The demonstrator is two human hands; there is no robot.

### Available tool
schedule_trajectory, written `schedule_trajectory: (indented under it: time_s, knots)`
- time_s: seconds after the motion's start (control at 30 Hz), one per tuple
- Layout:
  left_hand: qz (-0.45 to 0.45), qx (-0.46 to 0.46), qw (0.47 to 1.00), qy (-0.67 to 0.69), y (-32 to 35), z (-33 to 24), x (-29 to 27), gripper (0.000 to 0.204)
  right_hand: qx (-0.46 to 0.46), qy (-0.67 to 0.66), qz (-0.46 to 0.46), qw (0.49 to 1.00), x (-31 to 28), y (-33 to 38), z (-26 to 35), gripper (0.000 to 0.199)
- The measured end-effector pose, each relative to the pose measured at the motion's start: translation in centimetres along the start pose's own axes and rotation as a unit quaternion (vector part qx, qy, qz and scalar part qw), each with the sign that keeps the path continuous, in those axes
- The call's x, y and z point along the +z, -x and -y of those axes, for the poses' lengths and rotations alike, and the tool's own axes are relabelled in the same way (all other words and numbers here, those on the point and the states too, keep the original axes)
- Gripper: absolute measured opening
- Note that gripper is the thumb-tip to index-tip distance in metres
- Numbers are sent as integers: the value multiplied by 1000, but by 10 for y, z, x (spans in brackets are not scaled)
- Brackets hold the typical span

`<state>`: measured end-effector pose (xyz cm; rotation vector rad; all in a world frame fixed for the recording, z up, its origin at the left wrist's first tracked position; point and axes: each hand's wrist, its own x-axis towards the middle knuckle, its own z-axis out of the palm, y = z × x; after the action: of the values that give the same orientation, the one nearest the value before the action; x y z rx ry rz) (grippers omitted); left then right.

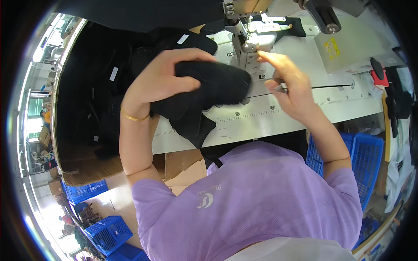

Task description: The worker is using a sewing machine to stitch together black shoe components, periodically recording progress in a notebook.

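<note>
My left hand [163, 78], with a thin gold bracelet at its wrist, grips a black fabric piece [213, 85]. The thumb lies on the near side and the fingers pass behind the cloth, partly hidden. The piece is a little blurred and hangs over the machine bed toward its front edge. My right hand [292, 85] is closed around a small grey metal tool [282, 88], mostly hidden in the palm. Its index finger points toward the sewing machine's needle area [249, 39], right of the fabric and apart from it.
A large cardboard box [82, 172] at the left holds black pieces with white labels [114, 74]. The white machine table [305, 100] has a ruler scale along its front. Blue crates [368, 161] stand at the right, and another blue crate [109, 235] is on the floor at the lower left.
</note>
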<state>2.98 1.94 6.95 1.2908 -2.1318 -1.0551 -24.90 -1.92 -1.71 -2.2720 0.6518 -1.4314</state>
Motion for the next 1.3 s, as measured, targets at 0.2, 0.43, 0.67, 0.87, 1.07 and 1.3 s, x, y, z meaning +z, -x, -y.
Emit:
schedule_trajectory:
  time_s: [0.2,0.43,0.67,0.87,1.07,1.3]
  knots:
    - [-52,-32,988,139,-39,14,8,40,234,-189,120,946,5,15,12,19]
    - [40,283,958,31,-61,73,-32,40,299,-266,59,914,15,-6,22,28]
    - [6,99,966,238,-79,55,-48,21,330,-323,40,886,16,-6,29,30]
    - [-300,55,946,-109,-70,37,-1,22,309,-300,47,901,14,-5,29,33]
    - [-421,284,822,-257,-28,24,47,25,335,-333,46,880,8,-7,27,34]
    - [-331,382,693,-514,-32,30,57,32,327,-306,45,893,12,-13,29,35]
